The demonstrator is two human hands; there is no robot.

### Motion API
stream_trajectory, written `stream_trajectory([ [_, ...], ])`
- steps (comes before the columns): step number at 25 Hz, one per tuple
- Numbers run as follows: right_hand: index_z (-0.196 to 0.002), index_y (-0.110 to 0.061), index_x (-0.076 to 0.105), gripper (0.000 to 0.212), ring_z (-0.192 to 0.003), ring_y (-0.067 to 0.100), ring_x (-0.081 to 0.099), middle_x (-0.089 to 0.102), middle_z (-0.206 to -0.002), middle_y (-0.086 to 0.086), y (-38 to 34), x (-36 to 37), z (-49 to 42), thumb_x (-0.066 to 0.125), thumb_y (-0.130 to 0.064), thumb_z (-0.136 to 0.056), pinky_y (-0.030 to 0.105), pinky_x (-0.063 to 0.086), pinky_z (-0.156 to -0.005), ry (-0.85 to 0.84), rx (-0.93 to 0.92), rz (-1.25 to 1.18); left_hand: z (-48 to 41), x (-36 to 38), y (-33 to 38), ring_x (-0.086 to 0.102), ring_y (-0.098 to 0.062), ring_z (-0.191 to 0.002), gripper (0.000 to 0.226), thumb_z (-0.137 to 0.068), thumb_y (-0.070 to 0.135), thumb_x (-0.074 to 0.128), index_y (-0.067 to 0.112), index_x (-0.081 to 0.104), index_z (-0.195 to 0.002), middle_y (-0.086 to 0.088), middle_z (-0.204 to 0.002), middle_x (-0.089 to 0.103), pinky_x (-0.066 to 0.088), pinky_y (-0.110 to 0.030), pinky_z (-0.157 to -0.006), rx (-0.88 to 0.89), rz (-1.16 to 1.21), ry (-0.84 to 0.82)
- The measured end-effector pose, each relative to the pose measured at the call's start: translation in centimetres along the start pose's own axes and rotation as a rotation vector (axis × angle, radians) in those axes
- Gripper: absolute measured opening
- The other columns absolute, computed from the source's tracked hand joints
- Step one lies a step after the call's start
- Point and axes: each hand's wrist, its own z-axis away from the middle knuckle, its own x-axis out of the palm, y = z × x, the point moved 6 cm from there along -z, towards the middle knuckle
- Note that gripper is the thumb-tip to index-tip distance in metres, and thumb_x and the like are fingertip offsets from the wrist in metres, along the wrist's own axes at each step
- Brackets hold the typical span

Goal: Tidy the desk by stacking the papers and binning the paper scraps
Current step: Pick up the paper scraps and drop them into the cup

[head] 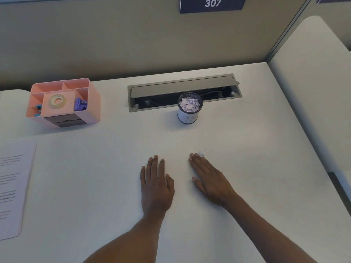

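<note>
Left hand (156, 185) and right hand (210, 179) lie flat mid-desk (95, 177) toward the near edge, fingers straight, holding nothing. Papers (13, 186) lie at the left edge. Scrap (201, 154): a small crumpled bit touching the right fingertips (192, 155). Judged near weightless and soft, likely to skid if swept, so pinch it whole between thumb and forefinger. Bin (190, 112) stands toward the far edge, nearly full.

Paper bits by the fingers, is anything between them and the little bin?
Nothing visible is. The paper bits lie at the tips of the right hand, and only bare desk runs from them to the bin, which already looks nearly full.
</note>
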Motion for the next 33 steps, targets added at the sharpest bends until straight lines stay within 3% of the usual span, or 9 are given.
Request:
stream_trajectory([
  [7,-0.163,-0.019,0.008,0.061,-0.156,0.004,-0.005,0.002,-0.17,-0.006,-2.8,1.2,1.6,0.026,-0.041,-0.109,0.03,0.007,-0.128,-0.109,-0.193,-0.002,0.1,0.0,0.0,0.023,-0.025,-0.163,0.056,-0.105,0.029,0.042,0.013,0.044,-0.158,-0.008,-0.172,0.032,0.019,-0.05,-0.132,0.002,0.008,0.004],
  [11,-0.162,-0.02,0.017,0.059,-0.155,0.002,0.005,0.012,-0.17,-0.007,-0.3,-0.6,-0.4,0.035,-0.037,-0.108,0.027,0.014,-0.127,-0.008,-0.101,-0.128,0.0,-0.1,0.0,0.024,-0.025,-0.162,0.055,-0.103,0.027,0.043,0.013,0.045,-0.157,-0.008,-0.172,0.033,0.019,-0.049,-0.132,-0.003,0.019,0.01],
  [14,-0.15,-0.018,0.046,0.048,-0.145,0.009,0.038,0.044,-0.155,-0.003,2.2,-3.1,-1.3,0.051,-0.021,-0.102,0.034,0.038,-0.117,0.278,0.063,-0.27,0.1,0.0,0.0,0.022,-0.025,-0.163,0.055,-0.104,0.027,0.042,0.013,0.044,-0.157,-0.007,-0.173,0.031,0.019,-0.05,-0.133,-0.001,0.021,0.004],
  [16,-0.144,-0.016,0.052,0.044,-0.136,0.013,0.046,0.051,-0.145,0.0,4.4,-4.1,-1.7,0.057,-0.02,-0.101,0.037,0.044,-0.112,0.436,0.269,-0.305,0.1,0.1,-0.1,0.021,-0.024,-0.163,0.056,-0.105,0.028,0.039,0.013,0.042,-0.158,-0.007,-0.173,0.03,0.018,-0.05,-0.133,-0.003,0.018,-0.004],
  [19,-0.151,-0.017,0.043,0.056,-0.141,0.014,0.037,0.044,-0.151,-0.001,4.8,-3.4,-3.0,0.061,-0.028,-0.1,0.029,0.04,-0.112,0.291,0.358,-0.293,0.1,0.2,-0.1,0.02,-0.024,-0.164,0.056,-0.106,0.029,0.038,0.013,0.042,-0.159,-0.007,-0.173,0.03,0.018,-0.05,-0.133,0.0,0.013,-0.012],
  [24,-0.139,-0.012,0.059,0.042,-0.14,0.02,0.04,0.05,-0.148,0.002,2.2,-1.3,-1.7,0.049,0.0,-0.1,0.04,0.042,-0.112,0.164,0.213,-0.215,0.0,0.3,-0.2,0.02,-0.024,-0.164,0.056,-0.105,0.029,0.04,0.013,0.042,-0.159,-0.007,-0.174,0.029,0.018,-0.05,-0.133,-0.008,0.017,-0.017],
  [27,-0.104,-0.009,0.068,0.023,-0.113,0.024,0.058,0.064,-0.113,0.002,1.6,-1.8,-1.2,0.059,0.003,-0.086,0.039,0.055,-0.085,0.176,0.115,-0.009,0.1,0.3,-0.2,0.019,-0.024,-0.164,0.056,-0.105,0.029,0.041,0.014,0.042,-0.159,-0.006,-0.174,0.029,0.017,-0.049,-0.133,-0.008,0.023,-0.016],
  [30,-0.074,-0.013,0.053,0.018,-0.086,0.026,0.056,0.057,-0.084,0.004,1.2,-2.4,-2.2,0.056,0.005,-0.072,0.035,0.047,-0.06,0.117,0.07,0.106,0.1,0.3,-0.2,0.019,-0.023,-0.164,0.056,-0.105,0.029,0.04,0.014,0.042,-0.159,-0.006,-0.174,0.029,0.016,-0.049,-0.133,-0.008,0.025,-0.016],
  [33,-0.074,-0.009,0.062,0.016,-0.082,0.03,0.06,0.064,-0.082,0.008,1.9,-3.7,-3.9,0.059,0.007,-0.076,0.035,0.047,-0.065,0.136,0.134,0.006,0.1,0.2,-0.2,0.019,-0.024,-0.164,0.056,-0.105,0.029,0.04,0.014,0.043,-0.159,-0.006,-0.173,0.03,0.017,-0.049,-0.133,-0.013,0.034,-0.014],
])
